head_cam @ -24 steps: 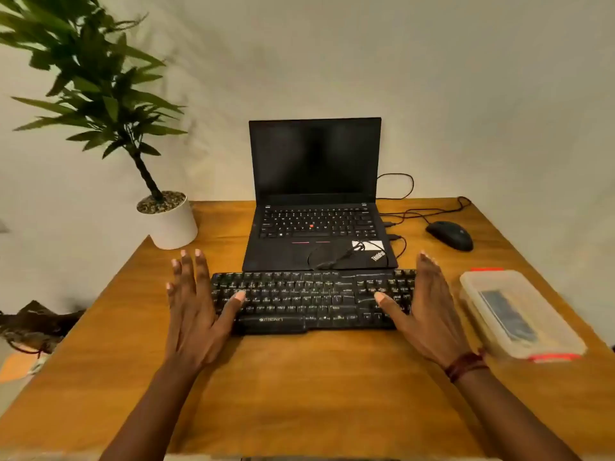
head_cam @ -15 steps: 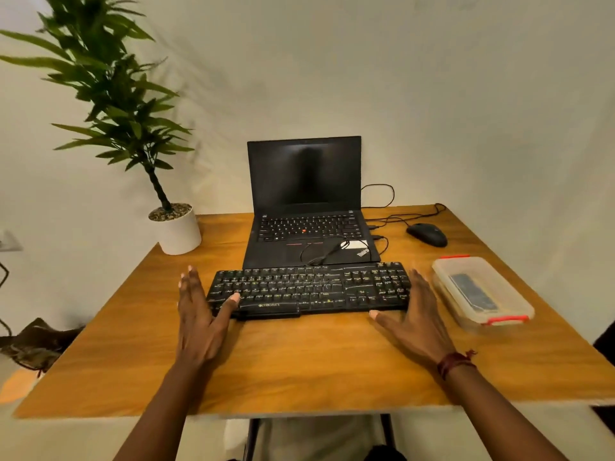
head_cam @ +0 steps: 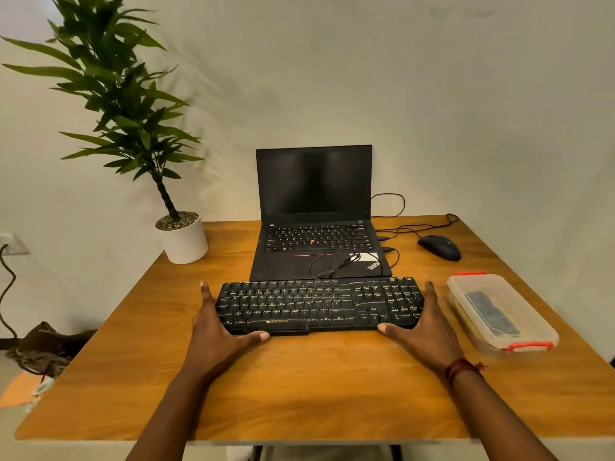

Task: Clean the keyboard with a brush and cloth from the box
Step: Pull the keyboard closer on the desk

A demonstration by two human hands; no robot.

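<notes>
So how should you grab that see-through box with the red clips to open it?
Probably from above with the right hand, which lies nearest. The box lies flat and closed to the right of the keyboard, with a red clip on its near short end and another on the far end. Steady the long sides, then lift the near clip first.

Your view has pulled back and tilted up: the near edge of the wooden table is now visible. Your left hand and right hand have closed in against the ends of the black full-size keyboard, thumbs now along its front edge, fingers drawn together rather than spread.
</notes>
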